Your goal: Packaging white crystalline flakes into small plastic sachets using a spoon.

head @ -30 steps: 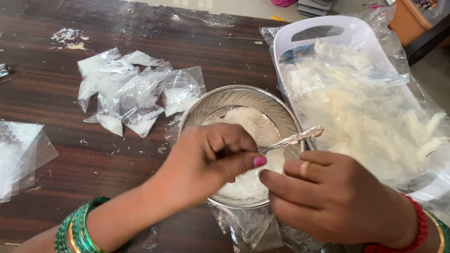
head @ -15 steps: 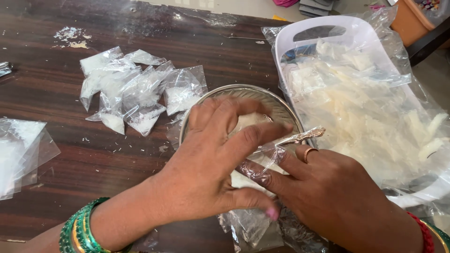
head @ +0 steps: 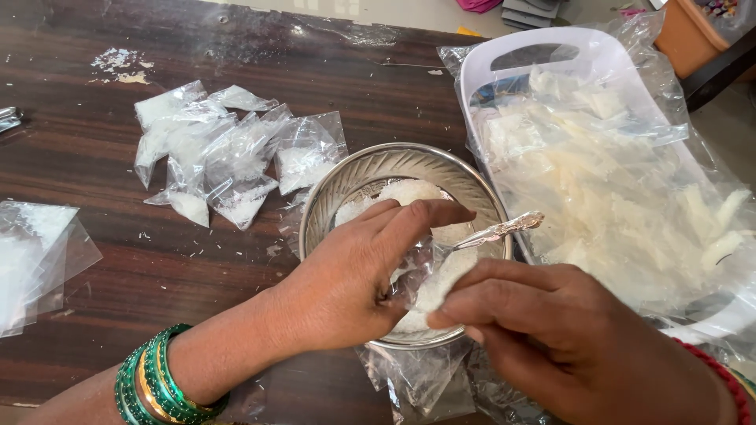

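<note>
Small clear pouch (head: pixel 429 279), partly filled with white powder, is held between both hands above the near rim of the steel bowl (head: pixel 331 197). Left hand (head: pixel 346 287) fingers are pinched on its left edge; right hand (head: pixel 551 330) fingers are closed on its right edge, so the pouch mouth lies between them. A spoon (head: pixel 496 232) is propped in the bowl just beyond. Filled packets (head: pixel 220 165) lie far left; a white tray (head: pixel 488 63) of bags sits far right.
</note>
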